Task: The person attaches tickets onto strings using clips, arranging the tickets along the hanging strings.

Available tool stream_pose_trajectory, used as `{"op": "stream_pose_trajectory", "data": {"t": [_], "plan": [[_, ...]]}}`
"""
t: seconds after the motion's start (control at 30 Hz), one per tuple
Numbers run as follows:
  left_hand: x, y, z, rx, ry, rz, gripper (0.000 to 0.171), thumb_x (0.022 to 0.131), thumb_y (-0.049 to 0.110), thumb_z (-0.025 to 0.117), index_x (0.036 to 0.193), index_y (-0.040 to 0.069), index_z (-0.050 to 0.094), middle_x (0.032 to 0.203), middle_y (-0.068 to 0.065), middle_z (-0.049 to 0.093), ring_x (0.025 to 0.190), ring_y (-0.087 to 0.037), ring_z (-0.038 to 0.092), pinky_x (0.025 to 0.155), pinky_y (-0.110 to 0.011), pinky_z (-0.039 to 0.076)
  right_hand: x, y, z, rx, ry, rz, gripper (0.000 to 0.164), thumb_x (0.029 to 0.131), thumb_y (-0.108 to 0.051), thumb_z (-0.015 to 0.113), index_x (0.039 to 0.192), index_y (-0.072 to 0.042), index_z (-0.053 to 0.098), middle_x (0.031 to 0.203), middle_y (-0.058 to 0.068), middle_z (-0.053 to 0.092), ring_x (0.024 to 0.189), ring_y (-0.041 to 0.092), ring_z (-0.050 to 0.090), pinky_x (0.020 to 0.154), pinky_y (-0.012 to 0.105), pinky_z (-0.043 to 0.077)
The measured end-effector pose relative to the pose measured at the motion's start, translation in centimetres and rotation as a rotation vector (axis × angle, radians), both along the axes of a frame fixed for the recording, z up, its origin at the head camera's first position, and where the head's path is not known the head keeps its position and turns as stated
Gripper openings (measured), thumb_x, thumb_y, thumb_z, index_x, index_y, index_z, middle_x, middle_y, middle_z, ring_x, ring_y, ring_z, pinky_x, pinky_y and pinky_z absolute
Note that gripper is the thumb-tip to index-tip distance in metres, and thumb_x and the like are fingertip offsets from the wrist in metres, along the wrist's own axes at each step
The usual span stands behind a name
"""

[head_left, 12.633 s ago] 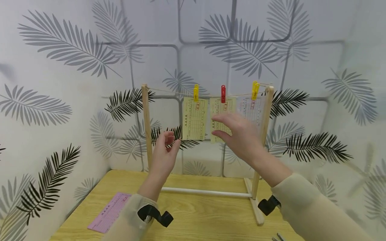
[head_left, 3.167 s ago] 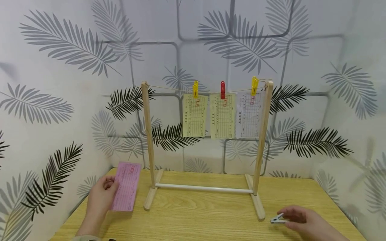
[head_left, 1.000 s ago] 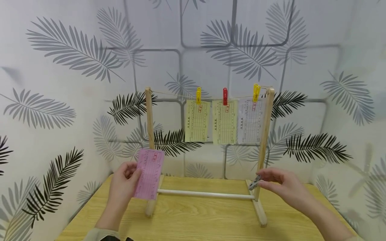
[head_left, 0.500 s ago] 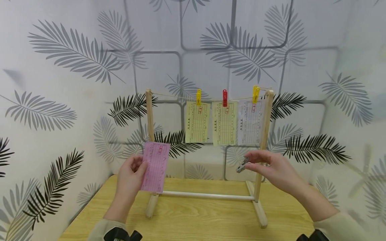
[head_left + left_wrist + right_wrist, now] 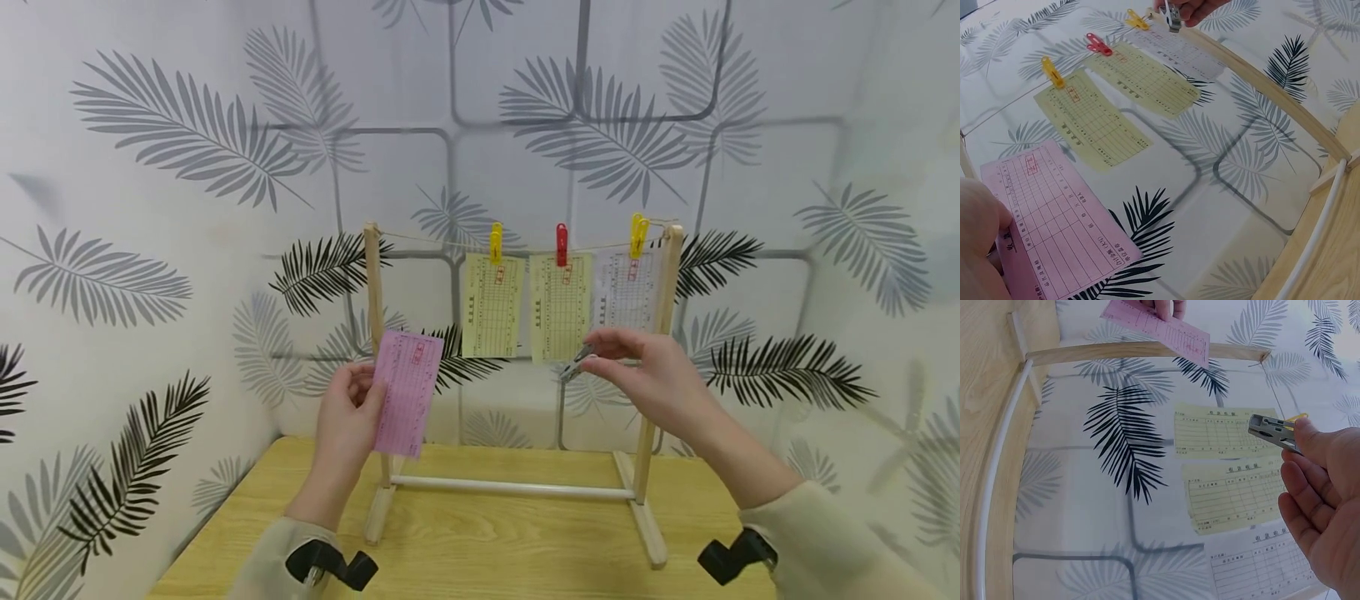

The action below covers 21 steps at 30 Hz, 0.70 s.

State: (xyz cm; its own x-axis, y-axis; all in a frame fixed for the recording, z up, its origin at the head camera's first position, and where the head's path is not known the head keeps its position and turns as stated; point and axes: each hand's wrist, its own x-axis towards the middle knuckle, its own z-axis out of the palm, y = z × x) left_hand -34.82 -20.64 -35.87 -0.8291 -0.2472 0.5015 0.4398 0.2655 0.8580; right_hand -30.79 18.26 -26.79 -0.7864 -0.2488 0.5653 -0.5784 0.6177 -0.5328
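Observation:
My left hand pinches a pink printed form by its left edge, upright in front of the rack's left post. A grey clothespin is pinched between thumb and fingers of my right hand, its nose pointing left, just below the hanging slips. On the string hang two yellow slips and a white slip. Yellow clothespins hold the left and right slips, and a red clothespin the middle one. The right wrist view shows the grey clothespin close up.
The wooden rack stands on a yellow wood-grain table, its white crossbar low between the feet. Behind it is a leaf-patterned wall covering. A stretch of string runs bare between the left post and the first slip.
Over the last second both hands rise and move inward: the left carries the pink form up and right, the right brings the clothespin up and left. Earlier, the pink form lay on the table.

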Motion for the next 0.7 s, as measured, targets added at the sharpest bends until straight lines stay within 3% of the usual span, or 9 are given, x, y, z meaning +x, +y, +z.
{"op": "stream_pose_trajectory", "data": {"t": [0.13, 0.7], "plan": [[-0.6, 0.4, 0.4, 0.01, 0.031, 0.015, 0.022, 0.11, 0.002, 0.064, 0.131, 0.003, 0.061, 0.111, -0.02, 0.071, 0.097, -0.022, 0.063, 0.078, -0.022, 0.051, 0.0, -1.0, 0.9, -0.007, 0.029, -0.009, 0.03, 0.107, -0.028, 0.078, 0.131, -0.012, 0.077, 0.115, 0.001, 0.079, 0.113, 0.023, 0.072, 0.09, 0.047, 0.057], [-1.4, 1.9, 2.9, 0.05, 0.011, 0.019, 0.02, 0.111, 0.006, 0.065, 0.131, 0.007, 0.063, 0.116, -0.017, 0.072, 0.098, -0.025, 0.065, 0.077, -0.026, 0.055, -2.0, -3.8, 5.1, 0.029, 0.145, 0.026, 0.024, 0.108, -0.016, 0.076, 0.128, -0.005, 0.076, 0.115, 0.006, 0.079, 0.112, 0.026, 0.074, 0.091, 0.047, 0.057]]}}
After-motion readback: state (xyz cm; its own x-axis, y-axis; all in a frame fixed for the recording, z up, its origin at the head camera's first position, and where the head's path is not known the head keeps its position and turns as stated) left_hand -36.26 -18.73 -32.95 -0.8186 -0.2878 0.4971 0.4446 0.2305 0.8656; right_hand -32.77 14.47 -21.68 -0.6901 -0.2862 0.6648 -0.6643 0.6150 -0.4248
